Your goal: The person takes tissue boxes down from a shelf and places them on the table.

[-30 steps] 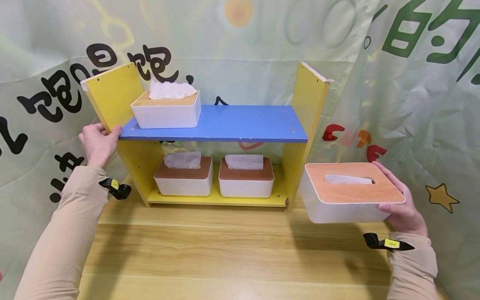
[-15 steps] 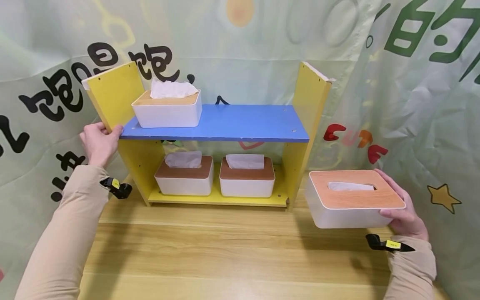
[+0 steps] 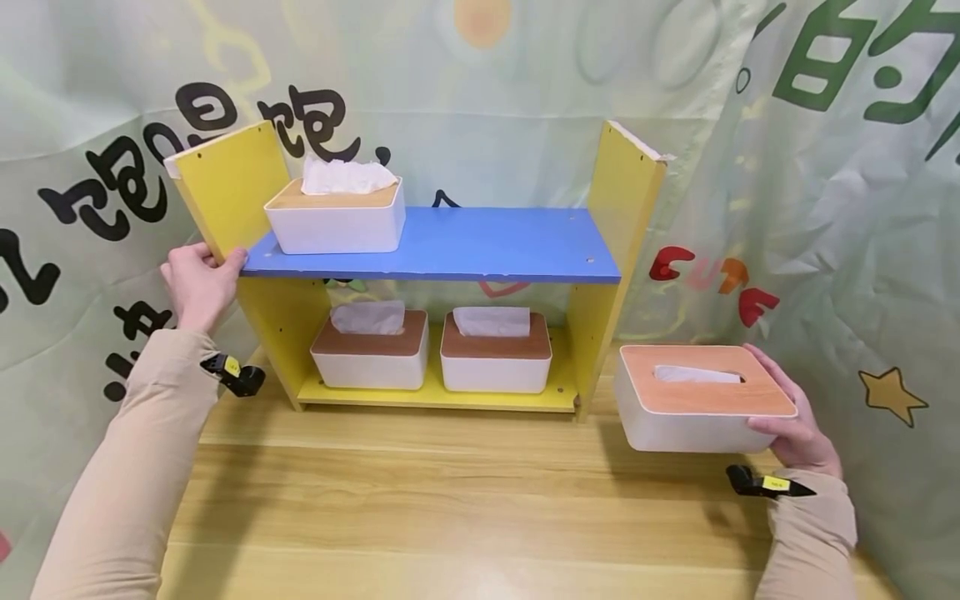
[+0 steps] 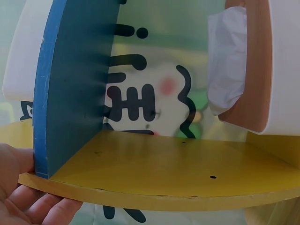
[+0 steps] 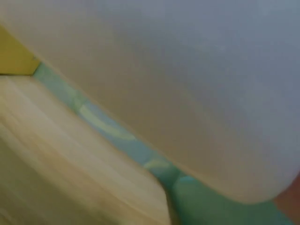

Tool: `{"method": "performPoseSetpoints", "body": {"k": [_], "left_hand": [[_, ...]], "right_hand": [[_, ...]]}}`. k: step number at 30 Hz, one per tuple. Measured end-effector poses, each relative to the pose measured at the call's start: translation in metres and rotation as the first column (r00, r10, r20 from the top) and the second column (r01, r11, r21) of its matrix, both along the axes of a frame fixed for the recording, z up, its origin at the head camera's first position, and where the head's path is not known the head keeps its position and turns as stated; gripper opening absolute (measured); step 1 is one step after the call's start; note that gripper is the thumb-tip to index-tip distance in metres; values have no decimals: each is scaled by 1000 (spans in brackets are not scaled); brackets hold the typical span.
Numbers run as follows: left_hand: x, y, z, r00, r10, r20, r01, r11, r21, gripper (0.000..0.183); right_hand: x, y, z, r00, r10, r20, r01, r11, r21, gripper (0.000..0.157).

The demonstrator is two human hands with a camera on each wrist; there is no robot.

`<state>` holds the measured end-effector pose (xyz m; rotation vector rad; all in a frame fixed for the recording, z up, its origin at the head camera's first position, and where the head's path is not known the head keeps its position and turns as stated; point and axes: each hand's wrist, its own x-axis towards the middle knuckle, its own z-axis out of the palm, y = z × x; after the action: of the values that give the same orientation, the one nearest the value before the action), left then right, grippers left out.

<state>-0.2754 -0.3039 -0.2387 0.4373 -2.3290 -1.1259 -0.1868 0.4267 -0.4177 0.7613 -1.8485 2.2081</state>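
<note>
My left hand [image 3: 201, 283] grips the front edge of the left side panel of a yellow and blue shelf [image 3: 435, 265]. In the left wrist view its thumb rests by the blue board and its fingers curl under the yellow panel [image 4: 154, 164]. Off to the right of the shelf, my right hand [image 3: 802, 425] holds a white tissue box [image 3: 697, 429] with a wooden lid by its right end, above the table. That box's white wall [image 5: 187, 84] fills most of the right wrist view, hiding nearly all of the hand.
One tissue box [image 3: 341, 229] stands at the left of the blue board. Two more, a left box [image 3: 371, 371] and a right box [image 3: 495, 375], sit on the yellow bottom board. A printed cloth [image 3: 487, 142] hangs behind the wooden table [image 3: 420, 500].
My right hand has lowered the tissue box, then shifted slightly left with it. The left hand keeps its grip on the shelf panel.
</note>
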Motion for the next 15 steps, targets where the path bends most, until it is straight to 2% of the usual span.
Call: {"method": "performPoseSetpoints", "body": {"k": [15], "left_hand": [[0,0,-2,1000,-10,-25,10,1000,1,51]], "right_hand": [[-14,0,-28,993,-90,72,88,995,38,89]]}}
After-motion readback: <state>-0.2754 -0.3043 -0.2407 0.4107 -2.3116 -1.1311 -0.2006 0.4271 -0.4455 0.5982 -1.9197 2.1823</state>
